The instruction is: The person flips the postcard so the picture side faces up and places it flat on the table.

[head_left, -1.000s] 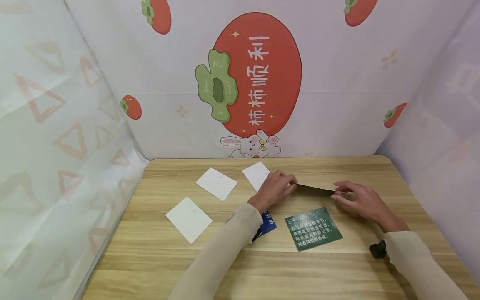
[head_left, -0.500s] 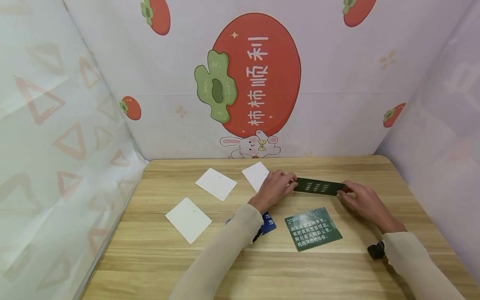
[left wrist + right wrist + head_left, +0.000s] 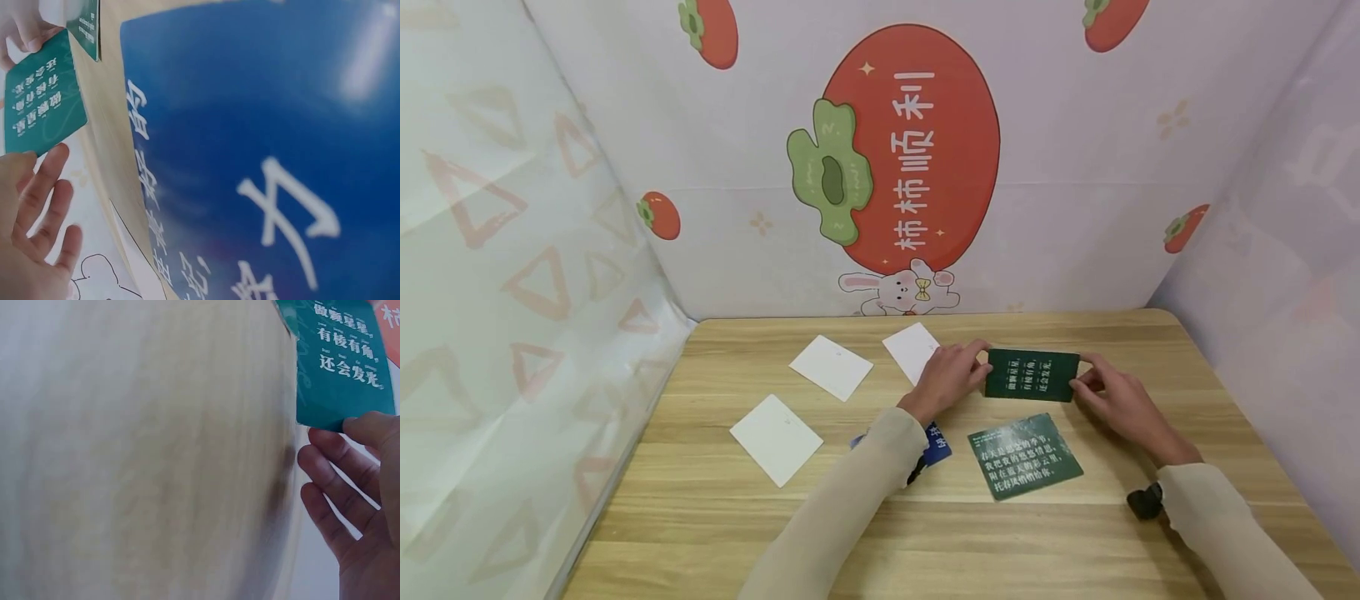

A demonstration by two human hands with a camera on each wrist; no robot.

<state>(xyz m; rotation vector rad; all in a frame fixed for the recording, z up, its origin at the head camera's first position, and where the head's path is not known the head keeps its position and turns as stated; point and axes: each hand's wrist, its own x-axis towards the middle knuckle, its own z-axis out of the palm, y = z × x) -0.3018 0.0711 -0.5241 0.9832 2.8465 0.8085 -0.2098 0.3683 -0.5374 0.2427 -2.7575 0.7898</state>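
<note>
Between both hands is a dark green card (image 3: pixel 1032 375) with white Chinese text, its printed face toward the head camera. My left hand (image 3: pixel 946 377) pinches its left edge between thumb and fingers. At the opposite edge my right hand (image 3: pixel 1131 410) pinches it too; in the right wrist view the thumb lies on the front of the green card (image 3: pixel 340 362). Below it on the table lies a lighter green card (image 3: pixel 1026 457) with text. A blue card (image 3: pixel 936 444) is partly hidden under my left forearm; it looms large as the blue card (image 3: pixel 262 125) in the left wrist view.
White cards lie on the left of the wooden table (image 3: pixel 700 517): one near the front (image 3: pixel 777 440), one behind it (image 3: pixel 831 367), and one (image 3: pixel 912 350) partly behind my left hand. A printed curtain (image 3: pixel 737 275) stands along the table's back edge.
The dark green card, first seen nearly edge-on, has tilted so that its printed face shows. The right hand has shifted slightly with it; the cards on the table have not moved.
</note>
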